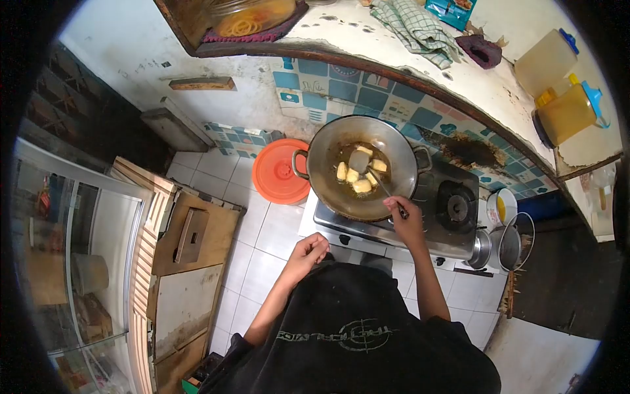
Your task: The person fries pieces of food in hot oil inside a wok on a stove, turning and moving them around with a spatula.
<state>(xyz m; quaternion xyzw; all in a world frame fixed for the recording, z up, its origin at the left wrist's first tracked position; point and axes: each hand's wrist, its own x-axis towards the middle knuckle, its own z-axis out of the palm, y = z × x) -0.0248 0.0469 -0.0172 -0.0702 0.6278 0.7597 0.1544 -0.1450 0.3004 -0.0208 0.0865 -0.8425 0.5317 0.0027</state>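
Note:
My right hand (401,211) is closed around the handle of a metal spatula (359,161), whose flat head lies in the oil of a large wok (321,184). Several pale yellow pieces of food (361,186) sit in the oil around the spatula head. The wok rests on the left side of a gas stove (426,230). My left hand (311,251) is held in front of my body, near the stove's front edge, with its fingers curled in; whether anything is inside them is hidden.
An orange plastic lid or basin (279,172) stands left of the wok. Metal pots (482,249) and a strainer (517,241) are right of the stove. Above, a shelf (348,33) holds a checked cloth (420,29) and a jug (566,115). A wooden cabinet (190,295) stands left.

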